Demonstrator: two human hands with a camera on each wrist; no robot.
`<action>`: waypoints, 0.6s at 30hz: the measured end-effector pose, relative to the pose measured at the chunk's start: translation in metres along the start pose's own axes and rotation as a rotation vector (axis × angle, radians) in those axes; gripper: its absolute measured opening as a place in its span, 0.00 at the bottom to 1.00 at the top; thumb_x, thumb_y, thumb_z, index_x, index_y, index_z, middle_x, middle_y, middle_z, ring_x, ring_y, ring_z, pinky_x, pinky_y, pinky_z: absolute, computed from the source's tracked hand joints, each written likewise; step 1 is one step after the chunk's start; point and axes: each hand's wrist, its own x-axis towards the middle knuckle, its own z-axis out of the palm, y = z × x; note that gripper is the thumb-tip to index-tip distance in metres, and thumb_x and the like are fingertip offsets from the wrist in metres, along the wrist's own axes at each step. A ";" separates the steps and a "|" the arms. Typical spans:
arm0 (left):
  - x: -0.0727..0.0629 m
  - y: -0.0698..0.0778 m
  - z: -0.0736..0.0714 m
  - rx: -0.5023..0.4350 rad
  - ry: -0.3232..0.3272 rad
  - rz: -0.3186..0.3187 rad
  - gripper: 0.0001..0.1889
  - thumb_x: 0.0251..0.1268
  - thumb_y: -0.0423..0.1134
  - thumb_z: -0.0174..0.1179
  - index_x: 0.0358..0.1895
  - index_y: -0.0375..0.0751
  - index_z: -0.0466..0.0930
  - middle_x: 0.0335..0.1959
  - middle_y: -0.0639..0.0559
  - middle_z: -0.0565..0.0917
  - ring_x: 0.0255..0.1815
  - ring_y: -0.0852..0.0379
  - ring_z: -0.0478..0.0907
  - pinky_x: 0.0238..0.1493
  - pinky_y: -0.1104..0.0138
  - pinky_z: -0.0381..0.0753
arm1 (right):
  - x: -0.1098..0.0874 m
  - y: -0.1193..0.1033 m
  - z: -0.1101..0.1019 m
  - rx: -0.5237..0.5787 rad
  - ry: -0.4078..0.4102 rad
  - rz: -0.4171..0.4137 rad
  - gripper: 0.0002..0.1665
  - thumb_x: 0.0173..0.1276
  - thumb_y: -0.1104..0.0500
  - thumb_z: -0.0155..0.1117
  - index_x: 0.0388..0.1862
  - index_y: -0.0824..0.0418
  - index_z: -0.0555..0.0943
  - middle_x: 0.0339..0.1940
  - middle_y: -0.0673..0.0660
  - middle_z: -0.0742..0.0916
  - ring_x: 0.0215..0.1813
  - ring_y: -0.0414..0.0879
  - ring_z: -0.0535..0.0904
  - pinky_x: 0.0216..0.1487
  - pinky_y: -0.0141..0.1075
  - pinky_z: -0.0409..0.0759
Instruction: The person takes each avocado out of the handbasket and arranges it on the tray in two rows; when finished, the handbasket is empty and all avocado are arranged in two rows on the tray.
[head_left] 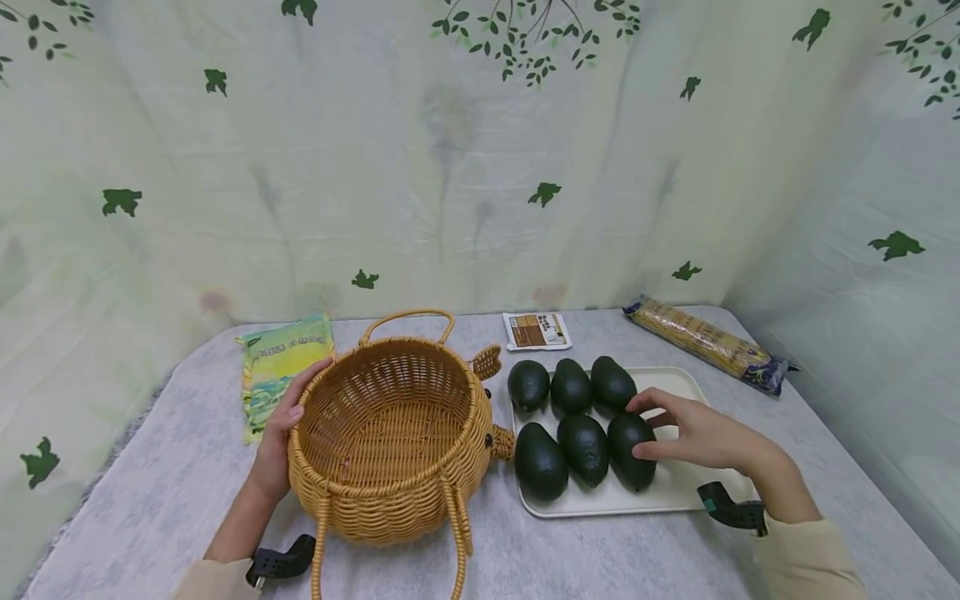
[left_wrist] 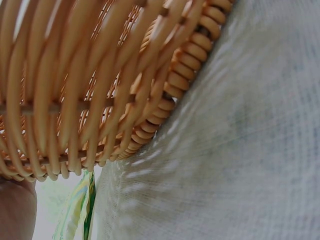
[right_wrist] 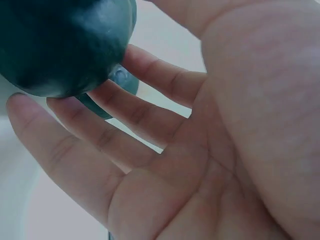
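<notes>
A wicker animal-shaped basket (head_left: 390, 512), its inside bare, stands left of the middle in the head view. My left hand (head_left: 281, 425) rests against its left side, fingers and thumb at the rim. To the right, a white tray (head_left: 686, 487) bears two rows of dark green avocados (head_left: 540, 462). My right hand (head_left: 697, 429) holds the near row's rightmost avocado (head_left: 630, 467), its thumb on the near side. In the right wrist view the fingers reach to the edge of this avocado (right_wrist: 60, 45). The left wrist view shows the basket's woven side (left_wrist: 75, 90) close up.
A green and yellow bag (head_left: 281, 358) lies behind my left hand. At the back are a small brown and white packet (head_left: 537, 331) and a long yellow package (head_left: 697, 337). The basket's protruding snout (head_left: 502, 443) reaches the tray's left edge. A patterned cloth hangs behind the table.
</notes>
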 end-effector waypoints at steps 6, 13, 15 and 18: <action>0.001 -0.001 -0.001 0.003 -0.004 0.004 0.33 0.77 0.42 0.28 0.84 0.43 0.49 0.77 0.51 0.61 0.75 0.52 0.61 0.66 0.69 0.69 | -0.002 -0.004 -0.004 -0.006 0.010 0.024 0.33 0.67 0.45 0.73 0.64 0.58 0.74 0.66 0.62 0.79 0.66 0.64 0.79 0.60 0.61 0.78; 0.001 -0.001 0.000 -0.002 -0.008 0.000 0.33 0.77 0.42 0.27 0.84 0.42 0.48 0.77 0.51 0.61 0.75 0.53 0.61 0.66 0.69 0.69 | -0.008 -0.006 -0.008 -0.022 0.029 0.018 0.33 0.68 0.45 0.73 0.64 0.59 0.75 0.65 0.63 0.80 0.66 0.63 0.79 0.59 0.62 0.78; 0.001 -0.001 0.000 0.003 -0.002 -0.006 0.33 0.78 0.42 0.28 0.84 0.42 0.48 0.77 0.51 0.61 0.75 0.53 0.62 0.66 0.69 0.69 | -0.009 -0.007 -0.009 -0.031 0.045 0.008 0.32 0.68 0.45 0.72 0.64 0.59 0.75 0.65 0.63 0.80 0.66 0.63 0.79 0.58 0.59 0.80; 0.002 0.000 0.000 0.022 0.006 -0.024 0.33 0.78 0.42 0.28 0.84 0.41 0.48 0.77 0.53 0.62 0.75 0.53 0.62 0.66 0.70 0.69 | -0.011 -0.007 -0.011 -0.032 0.080 -0.008 0.32 0.69 0.45 0.71 0.65 0.60 0.75 0.65 0.64 0.80 0.66 0.63 0.79 0.55 0.53 0.83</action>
